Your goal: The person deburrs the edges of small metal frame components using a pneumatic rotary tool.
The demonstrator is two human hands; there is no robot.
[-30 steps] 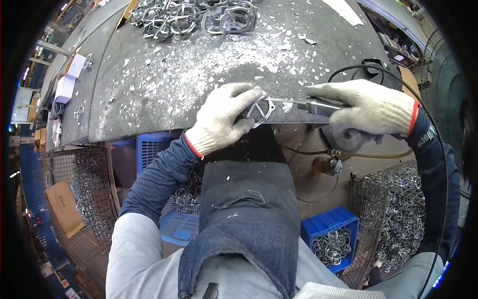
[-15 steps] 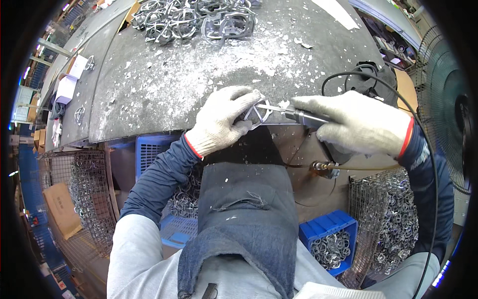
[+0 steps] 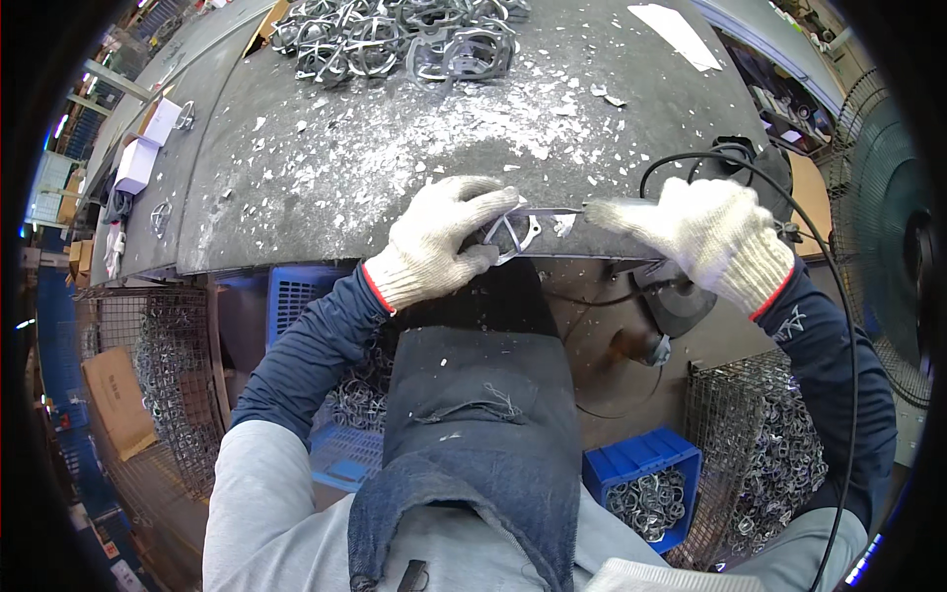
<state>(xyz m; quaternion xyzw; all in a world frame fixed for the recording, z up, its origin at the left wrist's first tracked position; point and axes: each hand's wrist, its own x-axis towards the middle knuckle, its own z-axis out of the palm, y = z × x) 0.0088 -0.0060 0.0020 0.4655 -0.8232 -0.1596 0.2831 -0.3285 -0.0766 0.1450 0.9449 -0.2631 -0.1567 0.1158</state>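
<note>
Gloved in white knit, my left hand pinches a small grey metal frame with crossing bars at the table's near edge. My right hand, in a matching glove, is closed around a hand tool whose handle is mostly hidden by the fingers. From it a thin, flat metal blade reaches left to the upper edge of the frame and appears to touch it. A pale flake lies just below the blade.
White flakes litter the dark table. A pile of metal frames lies at its far side. A black cable loops past my right arm, near a large fan. Below stand a blue bin and wire baskets of parts.
My right hand has turned over and its wrist has dropped, hiding the tool's dark body that showed before. The blade lies flatter against the frame. My left hand has barely moved.
</note>
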